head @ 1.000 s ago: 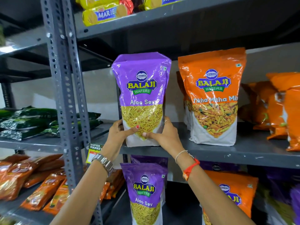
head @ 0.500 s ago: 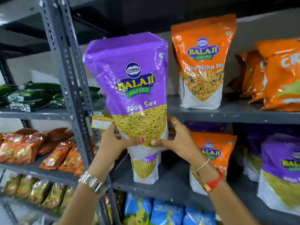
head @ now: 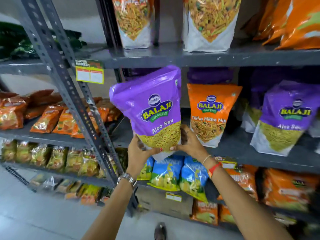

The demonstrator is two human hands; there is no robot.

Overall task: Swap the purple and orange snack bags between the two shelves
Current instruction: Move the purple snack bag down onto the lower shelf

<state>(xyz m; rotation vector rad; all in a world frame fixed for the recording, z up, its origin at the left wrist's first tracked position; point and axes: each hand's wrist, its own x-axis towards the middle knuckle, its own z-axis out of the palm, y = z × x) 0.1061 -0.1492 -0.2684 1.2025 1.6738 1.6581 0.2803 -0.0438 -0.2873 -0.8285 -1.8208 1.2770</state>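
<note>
I hold a purple Aloo Sev bag (head: 152, 108) by its bottom, my left hand (head: 138, 151) on its lower left and my right hand (head: 189, 142) on its lower right. It tilts slightly left, in front of the lower shelf (head: 242, 153). An orange Tikha Mitha Mix bag (head: 210, 115) stands on that shelf just to its right, with another purple bag (head: 284, 118) farther right. Two orange bags (head: 136, 21) (head: 209, 23) stand on the upper shelf (head: 190, 57), their tops out of frame.
A grey perforated upright (head: 69, 94) runs diagonally on the left. Small orange packets (head: 52, 118) fill the left rack. Blue Crunchex bags (head: 173, 172) sit on the shelf below. More orange bags (head: 294, 23) lean at the upper right. A price tag (head: 89, 71) hangs from the upper shelf.
Both hands have carried the purple bag off the upper shelf and down to the level of the lower shelf. My view has tipped downward.
</note>
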